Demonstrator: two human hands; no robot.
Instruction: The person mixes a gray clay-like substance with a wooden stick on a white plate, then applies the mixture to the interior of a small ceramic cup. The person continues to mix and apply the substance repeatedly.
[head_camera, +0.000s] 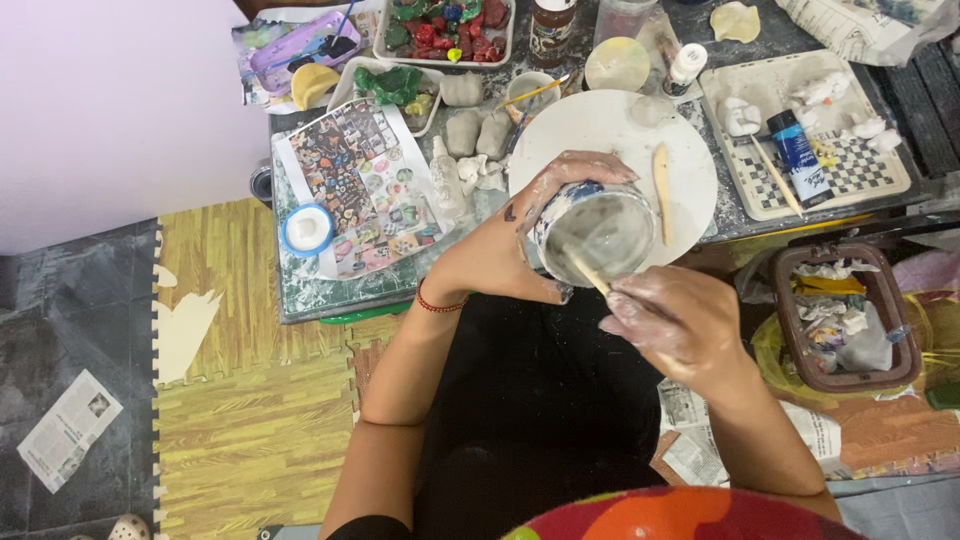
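A clay-smeared glass jar (595, 232) is clamped in the grip of the left hand (510, 250), above a round white board (690, 180) on the cluttered surface (300, 290). The right hand (675, 325), just beside it, pinches a wooden stick (590, 275) dipping inside the jar.

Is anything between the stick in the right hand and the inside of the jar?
Nothing visible. The left hand grips the jar around its outside, mouth open upward, and the stick held by the right hand already reaches over the rim into it.
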